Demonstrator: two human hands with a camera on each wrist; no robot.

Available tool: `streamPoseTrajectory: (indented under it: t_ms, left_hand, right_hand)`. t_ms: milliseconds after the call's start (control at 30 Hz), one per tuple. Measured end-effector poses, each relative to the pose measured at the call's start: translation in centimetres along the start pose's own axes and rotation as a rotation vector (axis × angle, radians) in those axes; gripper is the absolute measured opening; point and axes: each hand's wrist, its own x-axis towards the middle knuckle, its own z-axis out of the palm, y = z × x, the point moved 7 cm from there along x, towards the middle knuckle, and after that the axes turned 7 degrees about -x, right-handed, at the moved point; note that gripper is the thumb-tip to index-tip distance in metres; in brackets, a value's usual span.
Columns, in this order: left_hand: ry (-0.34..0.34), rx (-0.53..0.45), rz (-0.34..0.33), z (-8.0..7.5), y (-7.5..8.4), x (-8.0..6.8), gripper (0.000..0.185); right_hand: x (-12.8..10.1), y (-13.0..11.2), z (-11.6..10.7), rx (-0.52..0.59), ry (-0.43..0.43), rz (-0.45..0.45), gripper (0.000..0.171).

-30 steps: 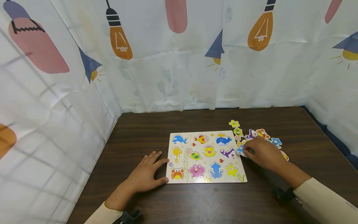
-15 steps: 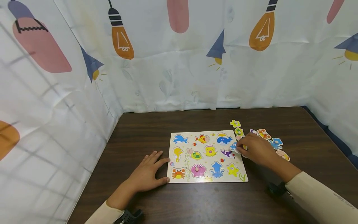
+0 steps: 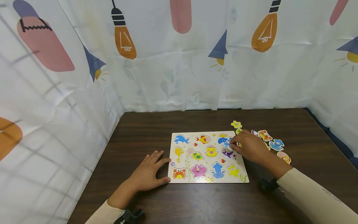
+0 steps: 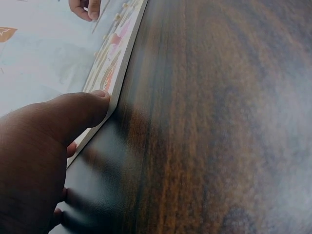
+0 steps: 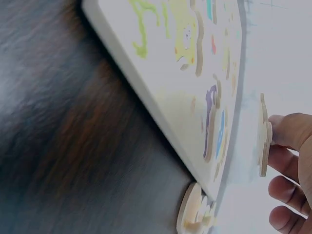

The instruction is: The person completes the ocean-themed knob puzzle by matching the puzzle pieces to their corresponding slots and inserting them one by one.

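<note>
both arms wear long sleeves of a pale cream cloth, plain, with no print or pattern that shows. the left sleeve (image 3: 104, 215) ends just behind the wrist in a snug cuff, and the right sleeve (image 3: 313, 199) likewise stops at the wrist, its cloth lying in soft folds along the forearm. a small faint mark sits on the right sleeve near the frame's edge, too small to read. under each wrist sits a dark device: the left wrist unit (image 3: 128, 216) is black with a notched, lumpy outline, the right wrist unit (image 3: 268, 184) a rounded black block. both hands, left hand (image 3: 146, 174) and right hand (image 3: 250, 147), are bare, with no rings or gloves
</note>
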Motion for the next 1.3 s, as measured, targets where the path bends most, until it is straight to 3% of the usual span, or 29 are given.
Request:
streamPoseTrajectory:
  t_ms: [600,1300]
  left_hand:
    - [-0.008,-0.009,0.003,-0.1,-0.1,0.0,0.075]
    - [-0.009,-0.017,0.000,0.0,0.0,0.0,0.075]
  right_hand:
    - [2.5,-1.6,0.1,-0.004,-0.014,-0.015,0.013]
    - [4.6,-3.2,0.8,0.067,-0.009,-0.028,0.008]
